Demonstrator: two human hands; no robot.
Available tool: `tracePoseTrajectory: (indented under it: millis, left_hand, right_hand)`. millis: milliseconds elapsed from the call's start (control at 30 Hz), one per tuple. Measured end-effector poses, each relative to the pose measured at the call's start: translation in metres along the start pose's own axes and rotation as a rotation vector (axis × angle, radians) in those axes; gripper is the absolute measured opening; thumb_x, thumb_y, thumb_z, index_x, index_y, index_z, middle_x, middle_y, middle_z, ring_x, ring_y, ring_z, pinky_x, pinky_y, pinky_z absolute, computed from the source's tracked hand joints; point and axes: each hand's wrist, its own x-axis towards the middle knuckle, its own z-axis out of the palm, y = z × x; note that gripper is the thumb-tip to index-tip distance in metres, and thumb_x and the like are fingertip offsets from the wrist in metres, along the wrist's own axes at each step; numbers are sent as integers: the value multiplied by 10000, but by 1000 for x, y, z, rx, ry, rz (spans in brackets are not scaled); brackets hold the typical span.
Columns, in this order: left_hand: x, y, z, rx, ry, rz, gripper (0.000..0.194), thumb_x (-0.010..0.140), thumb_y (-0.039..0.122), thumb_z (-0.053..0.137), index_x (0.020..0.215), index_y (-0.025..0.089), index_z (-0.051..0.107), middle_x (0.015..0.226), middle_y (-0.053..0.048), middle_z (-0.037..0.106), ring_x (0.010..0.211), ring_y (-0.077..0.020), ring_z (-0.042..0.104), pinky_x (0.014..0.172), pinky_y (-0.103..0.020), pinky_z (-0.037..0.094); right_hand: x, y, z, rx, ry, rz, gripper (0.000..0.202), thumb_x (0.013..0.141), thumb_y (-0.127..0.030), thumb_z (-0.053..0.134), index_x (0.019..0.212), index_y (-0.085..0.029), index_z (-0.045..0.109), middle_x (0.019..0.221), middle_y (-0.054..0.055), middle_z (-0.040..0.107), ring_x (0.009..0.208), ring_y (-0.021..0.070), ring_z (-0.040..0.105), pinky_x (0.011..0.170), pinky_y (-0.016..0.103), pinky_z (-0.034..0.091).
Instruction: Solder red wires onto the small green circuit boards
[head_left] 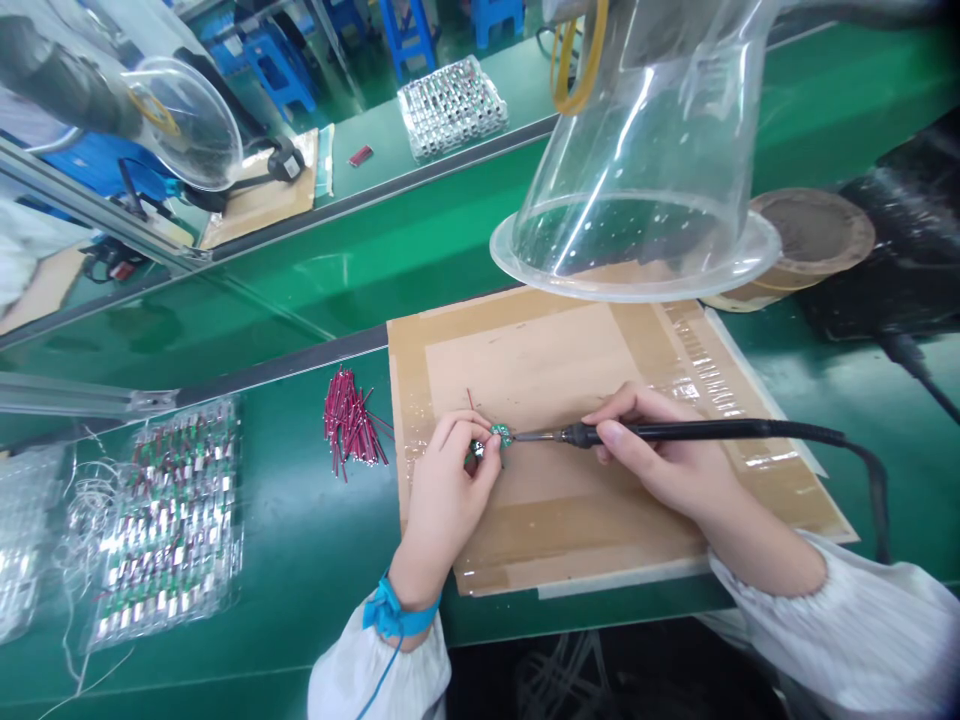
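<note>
Pinched between the thumb and fingers of my left hand (455,480) is a small green circuit board (501,434). A thin red wire (470,398) sticks up just behind those fingers. My right hand (664,450) grips a black soldering iron (675,431) like a pen. Its metal tip points left and reaches the board's right edge; whether it touches cannot be told. Both hands are over a taped cardboard sheet (525,350). Left of the cardboard lies a pile of short red wires (351,420). A blue wrist strap (401,612) circles my left wrist.
A clear fume hood (637,220) hangs over the cardboard's far side. At the left lies a clear tray (172,520) of boards, beside tangled white strands (94,510). A round tin (814,235) stands back right. Across the green partition sits another filled tray (452,105).
</note>
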Motion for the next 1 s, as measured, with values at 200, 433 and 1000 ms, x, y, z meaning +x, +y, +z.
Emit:
tracePoseTrajectory:
  millis: [200,433,1000]
  left_hand:
    - [-1,0,0,-9,12,6,97,972,170,586,878,196,588,1091,-24,636,817,-114,582,700,-225,461]
    - [1,0,-1,-32,8,-12,101,972,173,583,876,203,592,1075,-19,637,825,-121,583,697,-223,469]
    - [46,-43,-112,245,-343,246,244,988,347,553,1212,332,648,1245,-38,700,1067,-247,705,929,-380,596]
  right_hand:
    - [-3,2,-1,72,79,17,163,999,-341,601,876,-238,628,633,-20,637,599,127,608,587,256,474]
    - [-2,8,3,173,200,49,159,989,-356,622,883,-237,614,650,-18,628,570,129,589,567,276,453]
    - [-25,-4,-110,181,856,-41,324,958,-392,644,1263,-286,621,974,61,669,703,178,627,600,345,478]
